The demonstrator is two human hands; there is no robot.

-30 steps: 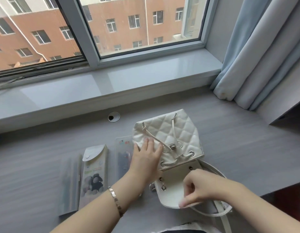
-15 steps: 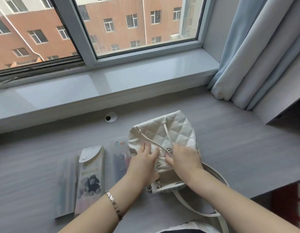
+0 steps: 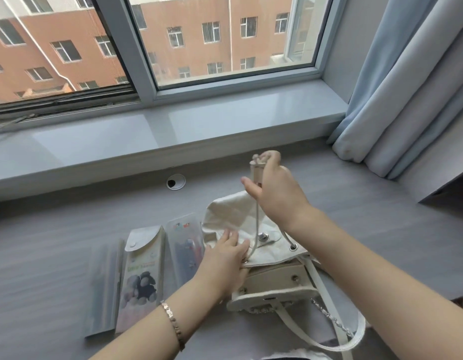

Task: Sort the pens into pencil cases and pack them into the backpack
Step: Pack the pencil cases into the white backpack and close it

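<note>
One white quilted backpack (image 3: 240,224), mouth slack; our right hand (image 3: 274,188) pinches its drawstring (image 3: 256,224) up, left hand (image 3: 225,258) pressed flat on it.

Home/dorm rm: desk (image 3: 355,216) under window (image 3: 225,48), curtain (image 3: 407,87), apt block outside.

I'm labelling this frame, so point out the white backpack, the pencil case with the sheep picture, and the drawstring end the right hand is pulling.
white backpack (image 3: 233,214): head view, on its quilted body.
sheep pencil case (image 3: 140,279): head view, on the printed front.
drawstring end (image 3: 256,168): head view, on the tab in the right hand's grip.
</note>
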